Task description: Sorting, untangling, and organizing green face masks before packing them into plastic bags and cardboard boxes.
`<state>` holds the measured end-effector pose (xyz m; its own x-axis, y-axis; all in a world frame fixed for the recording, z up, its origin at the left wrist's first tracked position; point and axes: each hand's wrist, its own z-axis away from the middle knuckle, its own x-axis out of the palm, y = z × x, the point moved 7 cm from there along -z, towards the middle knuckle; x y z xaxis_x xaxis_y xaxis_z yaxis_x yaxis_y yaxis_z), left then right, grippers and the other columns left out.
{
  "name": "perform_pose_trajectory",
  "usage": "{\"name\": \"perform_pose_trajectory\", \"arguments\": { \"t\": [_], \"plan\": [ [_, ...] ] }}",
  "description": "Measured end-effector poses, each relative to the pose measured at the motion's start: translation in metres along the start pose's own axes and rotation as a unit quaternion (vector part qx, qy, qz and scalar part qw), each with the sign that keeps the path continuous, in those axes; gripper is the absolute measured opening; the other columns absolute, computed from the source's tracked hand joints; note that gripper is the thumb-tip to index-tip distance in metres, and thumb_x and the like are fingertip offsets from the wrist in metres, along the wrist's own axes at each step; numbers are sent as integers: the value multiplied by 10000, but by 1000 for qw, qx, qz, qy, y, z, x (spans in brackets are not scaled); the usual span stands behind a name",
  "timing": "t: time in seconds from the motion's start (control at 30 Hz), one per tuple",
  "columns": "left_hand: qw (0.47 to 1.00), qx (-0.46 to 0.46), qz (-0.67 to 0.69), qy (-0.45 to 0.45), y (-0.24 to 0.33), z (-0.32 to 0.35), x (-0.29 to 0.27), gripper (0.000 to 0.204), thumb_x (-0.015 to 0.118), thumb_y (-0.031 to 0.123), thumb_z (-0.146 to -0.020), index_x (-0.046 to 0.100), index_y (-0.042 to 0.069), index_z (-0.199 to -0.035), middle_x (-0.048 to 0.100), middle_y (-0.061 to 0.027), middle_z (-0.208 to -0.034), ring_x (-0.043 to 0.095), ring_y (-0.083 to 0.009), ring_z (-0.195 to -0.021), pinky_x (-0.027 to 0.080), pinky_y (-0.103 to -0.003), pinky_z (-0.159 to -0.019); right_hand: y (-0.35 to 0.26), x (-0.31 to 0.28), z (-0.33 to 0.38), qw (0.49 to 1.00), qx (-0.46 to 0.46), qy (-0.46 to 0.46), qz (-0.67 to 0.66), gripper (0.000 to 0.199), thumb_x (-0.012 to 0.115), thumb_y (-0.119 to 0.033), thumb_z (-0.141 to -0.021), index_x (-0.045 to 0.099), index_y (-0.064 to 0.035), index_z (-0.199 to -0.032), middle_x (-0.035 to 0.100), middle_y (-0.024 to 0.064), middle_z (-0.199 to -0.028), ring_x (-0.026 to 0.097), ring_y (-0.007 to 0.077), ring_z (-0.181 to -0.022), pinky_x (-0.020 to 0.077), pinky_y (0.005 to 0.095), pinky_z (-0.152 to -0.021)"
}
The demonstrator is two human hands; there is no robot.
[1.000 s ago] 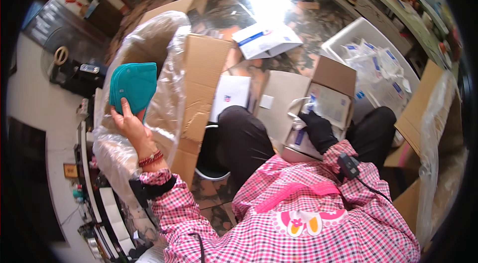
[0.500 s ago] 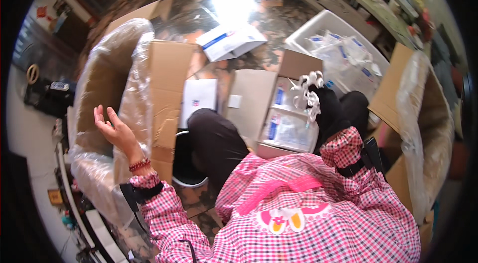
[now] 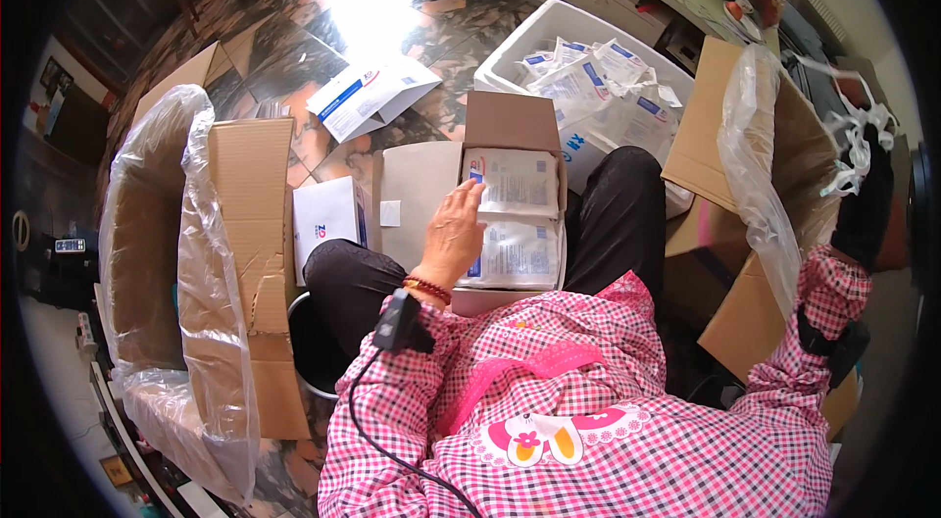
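Packets point(image 3: 513, 214) in lap box point(image 3: 510, 126) | left hand point(image 3: 451, 234) fingers released, touching; right hand point(image 3: 863, 204) grasping white straps point(image 3: 848, 141)

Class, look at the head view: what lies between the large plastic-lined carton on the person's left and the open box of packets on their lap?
In the head view, a small white box on the floor and the person's black-trousered knee lie between the lined carton and the lap box.
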<state>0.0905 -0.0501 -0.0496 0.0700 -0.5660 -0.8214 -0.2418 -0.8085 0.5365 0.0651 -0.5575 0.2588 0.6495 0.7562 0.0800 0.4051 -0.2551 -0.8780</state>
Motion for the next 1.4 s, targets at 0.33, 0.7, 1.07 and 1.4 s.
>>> {"name": "perform_pose_trajectory", "arguments": {
  "t": [0.33, 0.7, 1.07, 1.4],
  "plan": [
    [984, 47, -106, -132, 0, -52, 60, 820, 629, 43, -721, 348, 17, -1491, 286, -308, -1534, 300, -458, -1435, 302, -467, -1165, 162, -156, -35, 772, -4, -245, 587, 589, 694, -306, -883, 539, -76, -1403, 608, 227, -1260, 593, 347, -1184, 454, 417, -995],
    [963, 114, -241, -38, -13, -58, 64, 444, 625, 39, -826, 493, 43, -1249, 600, -178, -1186, 650, -317, -1061, 573, -357, -802, 42, 75, 64, 762, -330, -208, 517, 403, 707, -83, -851, 639, -13, -1241, 659, 170, -1213, 610, 356, -1154, 454, 421, -1035],
    [973, 164, -145, 69, 78, -63, -61, 279, 566, -22, -857, 503, 49, -1119, 639, -138, -947, 691, -316, -843, 564, -410, -669, 66, 282, 258, 723, -315, -484, 379, 1017, 843, -456, -656, 377, -95, -1485, 448, 115, -1434, 393, 288, -1362, 237, 480, -1136],
    [983, -49, 175, -12, 58, -57, -92, 459, 787, 83, -799, 550, 55, -1192, 687, -124, -1173, 714, -243, -890, 573, -356, -745, 109, 276, 238, 785, -205, -527, 251, 192, 731, -114, -746, 699, -65, -929, 667, 169, -864, 653, 362, -822, 503, 468, -743]
  ]
}}
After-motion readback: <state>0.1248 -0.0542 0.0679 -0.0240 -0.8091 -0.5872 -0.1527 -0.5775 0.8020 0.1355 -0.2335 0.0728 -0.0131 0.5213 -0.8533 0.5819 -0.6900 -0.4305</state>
